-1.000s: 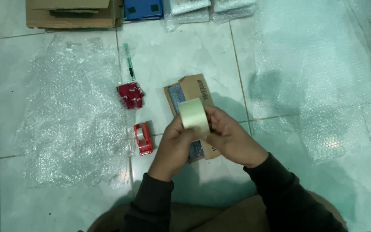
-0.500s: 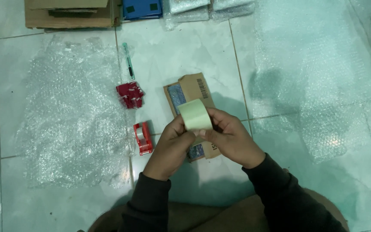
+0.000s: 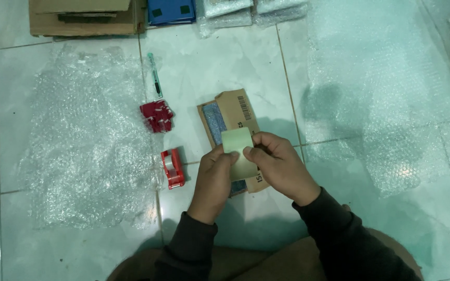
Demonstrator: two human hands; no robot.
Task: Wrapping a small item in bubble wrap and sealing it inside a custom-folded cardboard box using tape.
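- The left hand [image 3: 215, 177] and the right hand [image 3: 282, 167] meet over the tiled floor [image 3: 225, 67], both closed on a roll of clear packing tape [image 3: 239, 151] that they hold between them.
- The left hand's fingers wrap the roll's left side; the right hand's thumb and fingers pinch its right edge.
- The roll stands on edge, its broad pale band facing up toward the camera.
- Directly under the hands lies a flat cardboard package [image 3: 234, 112] with a blue strip showing along its left side; the hands cover its lower part.
- Just left of the left hand sits a small red tape dispenser [image 3: 173, 167] on the floor.
- Above the dispenser lies a red bundle of small items [image 3: 156, 115], and above that a green-capped pen [image 3: 154, 75].
- A sheet of bubble wrap [image 3: 84, 140] spreads across the floor at left; another bubble wrap sheet [image 3: 386, 99] covers the right.
- At the top edge are flat cardboard boxes [image 3: 84, 18] and a blue item [image 3: 172, 11].
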